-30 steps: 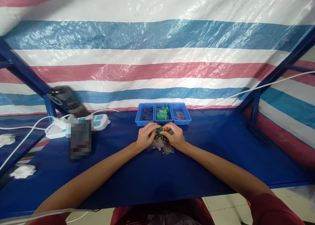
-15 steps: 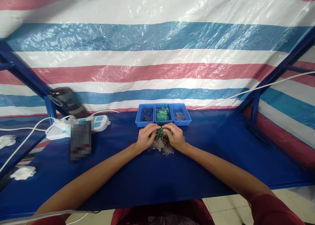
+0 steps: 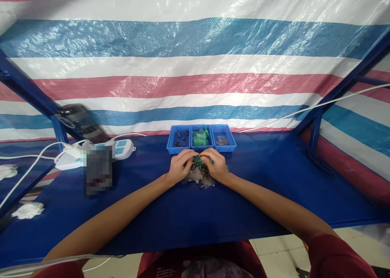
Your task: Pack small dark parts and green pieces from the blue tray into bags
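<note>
My left hand and my right hand meet fingertip to fingertip above a small pile of mixed parts on the blue table. Both are closed in a pinch; whatever lies between the fingertips is too small to make out. The pile shows green pieces, small dark and brassy metal parts and clear plastic bits, partly hidden by my hands. Just behind stand three blue bins: the left bin holds several small metal parts, the middle bin green pieces in plastic, the right bin a few flat clear pieces.
On the left a white power strip with plugged cables lies behind a blurred dark object. A dark bottle-like container leans by the blue frame. Crumpled white tissue sits at far left; a black cable lies right.
The view has tilted slightly, so everything sits a little higher. Both hands stay pinched together over the pile, with only a slight shift of the fingers.
</note>
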`<action>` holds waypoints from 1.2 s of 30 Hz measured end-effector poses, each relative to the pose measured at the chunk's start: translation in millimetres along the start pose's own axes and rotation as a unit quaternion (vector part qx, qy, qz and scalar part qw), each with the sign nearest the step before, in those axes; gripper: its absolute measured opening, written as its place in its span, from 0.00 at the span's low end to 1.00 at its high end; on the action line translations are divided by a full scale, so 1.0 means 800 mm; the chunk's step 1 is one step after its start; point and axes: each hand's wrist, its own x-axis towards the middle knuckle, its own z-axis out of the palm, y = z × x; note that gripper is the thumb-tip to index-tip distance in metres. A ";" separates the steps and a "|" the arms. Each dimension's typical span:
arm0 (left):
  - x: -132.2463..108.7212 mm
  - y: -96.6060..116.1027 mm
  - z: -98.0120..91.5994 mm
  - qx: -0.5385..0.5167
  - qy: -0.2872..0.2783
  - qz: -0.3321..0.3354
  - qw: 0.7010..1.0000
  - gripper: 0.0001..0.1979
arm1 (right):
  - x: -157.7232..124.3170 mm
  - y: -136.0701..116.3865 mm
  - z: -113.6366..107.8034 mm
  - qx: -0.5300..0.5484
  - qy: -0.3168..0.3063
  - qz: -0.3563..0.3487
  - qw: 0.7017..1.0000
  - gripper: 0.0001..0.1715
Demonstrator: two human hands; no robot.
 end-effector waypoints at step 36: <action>-0.001 -0.001 0.000 0.009 0.001 -0.008 1.000 0.12 | 0.000 -0.001 0.003 0.002 0.006 0.010 1.000 0.11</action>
